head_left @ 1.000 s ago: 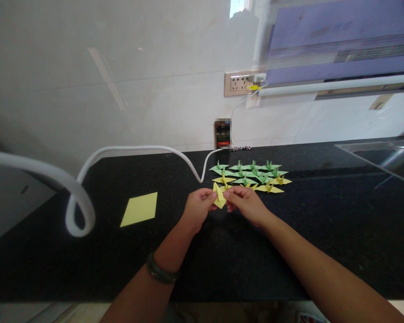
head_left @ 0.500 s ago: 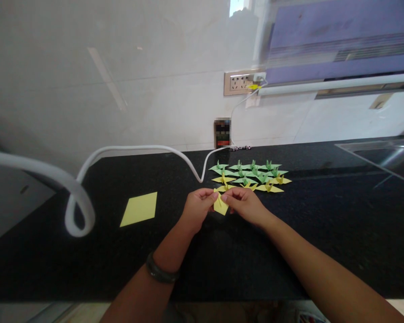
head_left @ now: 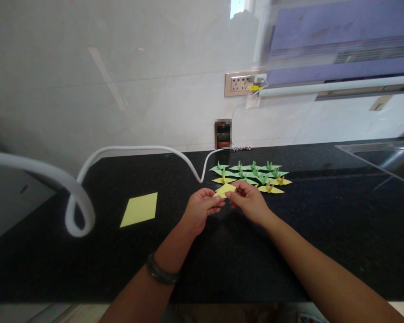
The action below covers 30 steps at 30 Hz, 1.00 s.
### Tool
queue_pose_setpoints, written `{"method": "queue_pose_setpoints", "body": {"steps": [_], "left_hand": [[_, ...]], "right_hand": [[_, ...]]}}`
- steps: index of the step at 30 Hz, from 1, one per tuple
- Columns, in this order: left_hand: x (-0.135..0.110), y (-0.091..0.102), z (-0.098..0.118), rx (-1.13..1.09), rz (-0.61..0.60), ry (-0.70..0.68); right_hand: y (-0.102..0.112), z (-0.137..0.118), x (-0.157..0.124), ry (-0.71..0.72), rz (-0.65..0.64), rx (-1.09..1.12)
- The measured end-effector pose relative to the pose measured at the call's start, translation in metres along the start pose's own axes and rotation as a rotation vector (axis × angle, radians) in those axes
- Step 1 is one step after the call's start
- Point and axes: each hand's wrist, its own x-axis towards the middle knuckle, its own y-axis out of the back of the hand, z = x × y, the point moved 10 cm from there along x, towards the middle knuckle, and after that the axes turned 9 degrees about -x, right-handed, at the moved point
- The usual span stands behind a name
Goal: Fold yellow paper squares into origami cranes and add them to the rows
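A small folded piece of yellow paper [head_left: 226, 190] is held above the dark counter between my two hands. My left hand [head_left: 202, 208] pinches its left end between thumb and fingers. At its right end my right hand [head_left: 249, 201] grips it, thumb on the near side. Just beyond stand several folded paper cranes in rows, green cranes [head_left: 255, 172] at the back and yellow cranes [head_left: 271, 189] nearer. My hands hide part of the front row. A flat yellow paper sheet [head_left: 139, 209] lies on the counter to the left.
A thick white cable [head_left: 131, 147] loops over the left side and bends down behind my hands. A phone with a blurred screen [head_left: 223, 133] leans on the wall below a socket plate [head_left: 240, 84]. A metal sink [head_left: 390, 159] is at the far right of the black counter [head_left: 70, 269].
The folded yellow paper has turned from pointing down toward me to lying sideways between my hands. My fingers have shifted their hold, the right hand moving slightly up.
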Motion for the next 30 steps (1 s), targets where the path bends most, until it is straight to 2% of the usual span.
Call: {"method": "queue_pose_setpoints", "body": {"steps": [4,9,17,22,30], "left_hand": [[-0.002,-0.008,-0.002,0.144,-0.031,0.008],[0.0,0.001,0.007,0.198,0.073,-0.095],[-0.002,0.004,0.011,0.043,0.064,-0.154],[-0.004,-0.002,0.011,0.066,0.043,-0.142],[-0.004,-0.001,0.009,0.08,0.059,-0.136]], "right_hand": [[0.003,-0.007,0.0,0.061,-0.004,-0.043],[-0.005,-0.017,-0.005,0.139,-0.088,-0.174],[-0.008,-0.007,-0.003,0.025,-0.066,0.092],[-0.005,-0.007,-0.004,0.025,-0.037,0.099],[-0.004,-0.009,-0.005,0.028,-0.035,0.068]]}}
